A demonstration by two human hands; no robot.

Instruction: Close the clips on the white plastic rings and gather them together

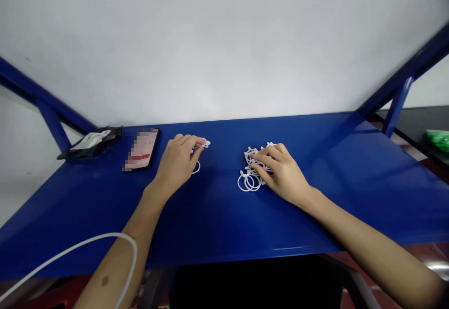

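My left hand (178,159) is closed in a pinch, with thumb and forefinger on a white ring (206,143) that has a small knob. Another thin white ring (197,167) shows below the thumb, partly hidden by the hand. To the right, a loose pile of several white rings (250,181) with small knobs lies on the blue tabletop (217,215). Over this pile, my right hand (278,171) is bent with its thumb and forefinger close together at a ring. Palm and fingers hide part of the pile.
Left of my left hand lies a phone (142,150) with a lit screen, beside a black plastic packet (91,143) with a white label. A white cable (87,239) loops across my left forearm. Blue frame bars (398,105) rise at both ends; a white wall (224,56) stands behind.
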